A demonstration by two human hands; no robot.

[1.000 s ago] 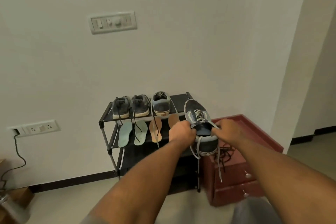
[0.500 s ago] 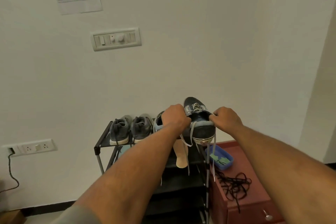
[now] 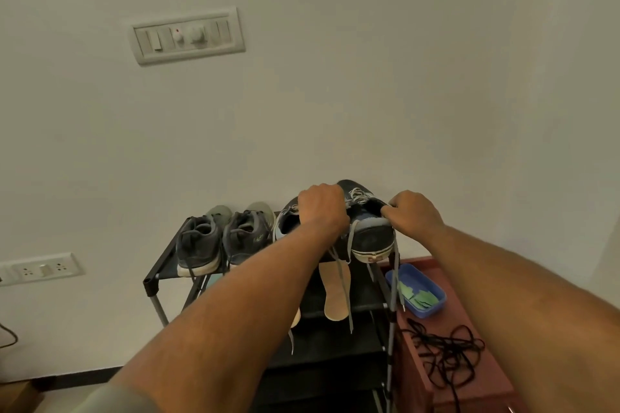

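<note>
Clamped on the sneaker point(image 3: 371, 241) at both collar edges — left hand point(image 3: 322, 208), right hand point(image 3: 414, 215) equally near — heel nearest, toe toward wall point(image 3: 335, 94), at right end of shoe rack point(image 3: 151, 284).

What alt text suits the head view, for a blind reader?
Left hand and right hand grip a dark blue sneaker at the right end of the top shelf of a black shoe rack, its grey laces dangling. Three other shoes stand to its left.
</note>
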